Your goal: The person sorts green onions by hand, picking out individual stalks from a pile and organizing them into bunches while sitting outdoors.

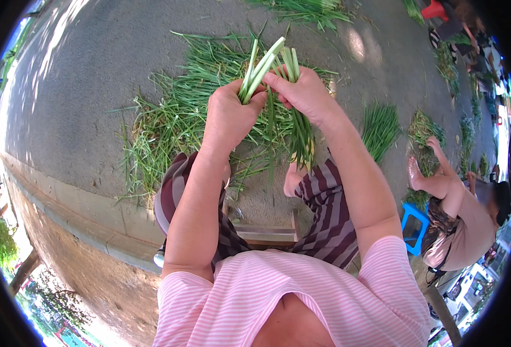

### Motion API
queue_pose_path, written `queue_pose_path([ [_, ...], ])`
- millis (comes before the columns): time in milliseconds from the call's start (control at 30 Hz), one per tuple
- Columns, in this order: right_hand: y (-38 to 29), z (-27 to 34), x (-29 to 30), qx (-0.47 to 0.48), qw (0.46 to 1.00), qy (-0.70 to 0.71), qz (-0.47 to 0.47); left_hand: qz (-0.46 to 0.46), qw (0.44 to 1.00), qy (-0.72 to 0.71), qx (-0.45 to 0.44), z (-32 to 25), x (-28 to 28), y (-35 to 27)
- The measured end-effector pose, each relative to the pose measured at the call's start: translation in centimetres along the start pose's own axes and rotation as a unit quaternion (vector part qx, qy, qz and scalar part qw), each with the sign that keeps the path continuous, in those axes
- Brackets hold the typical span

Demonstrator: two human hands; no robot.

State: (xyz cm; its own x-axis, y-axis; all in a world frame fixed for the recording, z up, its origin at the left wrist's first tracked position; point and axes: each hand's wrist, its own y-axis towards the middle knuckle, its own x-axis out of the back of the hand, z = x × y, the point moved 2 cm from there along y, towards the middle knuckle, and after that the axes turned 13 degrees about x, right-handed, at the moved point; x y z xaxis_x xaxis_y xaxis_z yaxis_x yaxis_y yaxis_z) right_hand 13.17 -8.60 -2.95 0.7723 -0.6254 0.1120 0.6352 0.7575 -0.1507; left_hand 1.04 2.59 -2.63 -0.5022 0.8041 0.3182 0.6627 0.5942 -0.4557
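Note:
My left hand (233,110) grips a few pale green stalks (259,69) whose cut ends point up and to the right. Close beside it, my right hand (301,89) holds a small bunch of long green leaves (301,130), probably garlic chives, with the pale ends up and the blades hanging down. The right fingertips meet the stalks in the left hand. Below both hands, a large loose heap of the same greens (186,112) lies on the asphalt, mixed with yellowed trimmings. The lower ends of the left hand's stalks are hidden by that hand.
A neat bundle of greens (380,128) lies to the right; another pile (307,11) lies ahead. Right of me, a person (463,230) sits by a blue plastic stool (413,227). More people and piles line the far right. A stone curb (86,230) runs along the left.

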Motion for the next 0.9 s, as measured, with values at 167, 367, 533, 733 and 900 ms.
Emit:
queue_pose_path([
  [167,0.2,0.7,0.4,0.019,0.999,-0.034,0.005,-0.029,0.998,0.052,-0.036,-0.7,-0.3,-0.2],
  [367,0.6,1.4,0.4,0.083,0.994,-0.066,-0.024,-0.101,0.988,0.086,-0.083,-1.8,-0.9,-0.6],
  [533,1.0,1.7,-0.2,0.117,0.988,0.029,-0.092,-0.098,0.989,-0.094,-0.051,-2.4,-1.3,-0.9],
  [733,0.0,4.1,-1.5,0.093,0.963,0.173,-0.186,-0.051,0.967,-0.248,-0.006,-3.1,-0.5,-1.3],
  [900,1.0,3.9,3.2,0.150,0.903,0.336,-0.222,-0.092,0.961,-0.260,0.018,-3.0,3.3,-3.3],
])
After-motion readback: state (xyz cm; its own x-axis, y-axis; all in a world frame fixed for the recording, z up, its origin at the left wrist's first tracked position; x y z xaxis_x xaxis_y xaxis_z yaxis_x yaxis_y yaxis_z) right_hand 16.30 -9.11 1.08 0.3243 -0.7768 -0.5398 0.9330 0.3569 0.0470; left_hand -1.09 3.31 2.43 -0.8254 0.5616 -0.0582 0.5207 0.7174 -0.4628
